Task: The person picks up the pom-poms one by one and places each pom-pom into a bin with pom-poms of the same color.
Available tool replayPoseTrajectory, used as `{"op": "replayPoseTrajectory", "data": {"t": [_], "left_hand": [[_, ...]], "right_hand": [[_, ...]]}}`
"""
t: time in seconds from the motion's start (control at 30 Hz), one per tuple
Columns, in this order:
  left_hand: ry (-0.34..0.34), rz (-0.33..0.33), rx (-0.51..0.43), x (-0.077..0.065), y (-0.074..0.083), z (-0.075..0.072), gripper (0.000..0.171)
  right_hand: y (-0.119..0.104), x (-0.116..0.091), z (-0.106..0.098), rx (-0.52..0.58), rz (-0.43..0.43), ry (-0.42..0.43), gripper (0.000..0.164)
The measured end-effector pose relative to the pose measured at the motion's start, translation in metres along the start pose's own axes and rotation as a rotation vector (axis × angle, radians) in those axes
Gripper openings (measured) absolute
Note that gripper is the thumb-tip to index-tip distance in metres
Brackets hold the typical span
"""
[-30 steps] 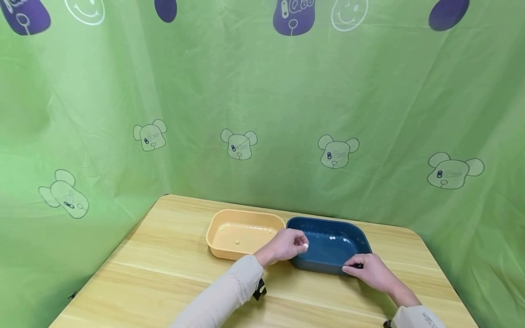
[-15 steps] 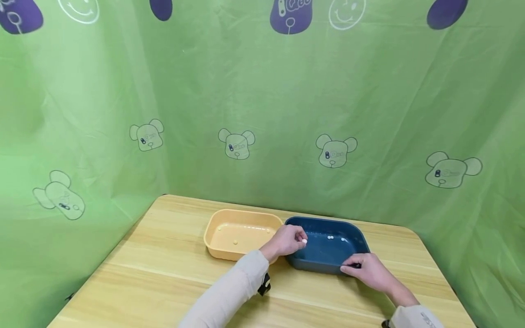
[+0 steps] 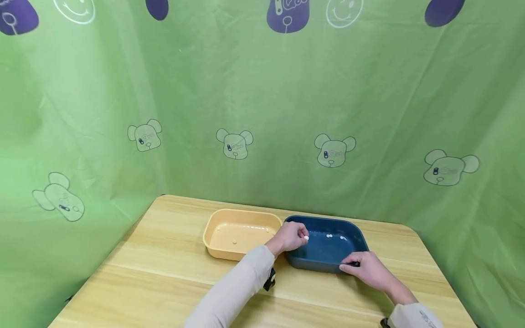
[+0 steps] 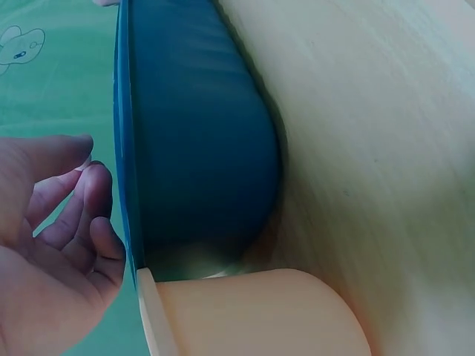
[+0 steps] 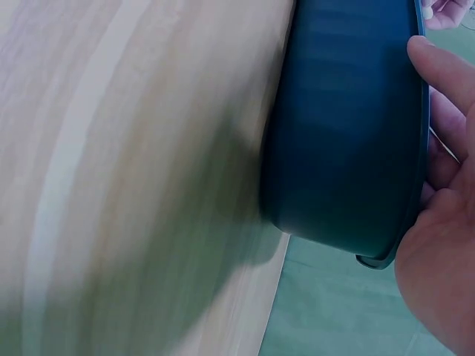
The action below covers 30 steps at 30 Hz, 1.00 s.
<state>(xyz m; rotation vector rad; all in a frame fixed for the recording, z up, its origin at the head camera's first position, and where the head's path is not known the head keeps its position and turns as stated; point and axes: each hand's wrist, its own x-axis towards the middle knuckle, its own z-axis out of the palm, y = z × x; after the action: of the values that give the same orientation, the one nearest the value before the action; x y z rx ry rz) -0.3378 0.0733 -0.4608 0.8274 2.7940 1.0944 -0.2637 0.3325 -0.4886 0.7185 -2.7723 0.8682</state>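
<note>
My left hand [image 3: 289, 236] pinches a small white round piece [image 3: 306, 238] between thumb and fingertips, above the left part of a dark blue rectangular basin [image 3: 316, 265]. In the left wrist view, the left hand [image 4: 59, 245] is beside the basin's rim, and the piece is mostly hidden by the fingertips. At the basin's near right corner, my right hand [image 3: 368, 269] grips the rim, thumb outside and fingers inside, as the right wrist view also shows. A few more white pieces [image 3: 329, 236] lie on the basin floor.
To the left, a pale orange basin [image 3: 223, 253] stands against the blue one, with several small yellowish pieces [image 3: 234, 242] inside. Both sit on a wood-grain table [image 3: 164, 255] near its back edge. Behind hangs a green curtain [image 3: 270, 182] with printed bear heads.
My left hand has shifted slightly right and farther over the blue basin, still pinching the white piece. My right hand stays on the rim. The head view has moved a little.
</note>
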Motion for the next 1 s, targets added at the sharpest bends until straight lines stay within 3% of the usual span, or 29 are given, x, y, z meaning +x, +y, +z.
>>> {"op": "replayPoseTrajectory", "data": {"t": [0.4,0.67,0.83,1.0], "left_hand": [[-0.006,-0.059,-0.011,0.007,-0.007,0.004,0.005],[-0.014,-0.068,-0.016,0.006,-0.007,-0.002,0.011],[-0.020,-0.046,-0.022,-0.001,-0.007,-0.008,0.008],[-0.035,0.011,0.018,-0.017,-0.007,-0.023,0.005]], "right_hand": [[0.003,0.000,0.005,-0.014,0.004,-0.002,0.008],[0.001,0.004,0.005,0.009,0.007,-0.018,0.009],[0.001,0.004,0.004,-0.003,-0.001,-0.013,0.008],[0.000,0.005,0.004,-0.047,0.023,-0.008,0.015]]}}
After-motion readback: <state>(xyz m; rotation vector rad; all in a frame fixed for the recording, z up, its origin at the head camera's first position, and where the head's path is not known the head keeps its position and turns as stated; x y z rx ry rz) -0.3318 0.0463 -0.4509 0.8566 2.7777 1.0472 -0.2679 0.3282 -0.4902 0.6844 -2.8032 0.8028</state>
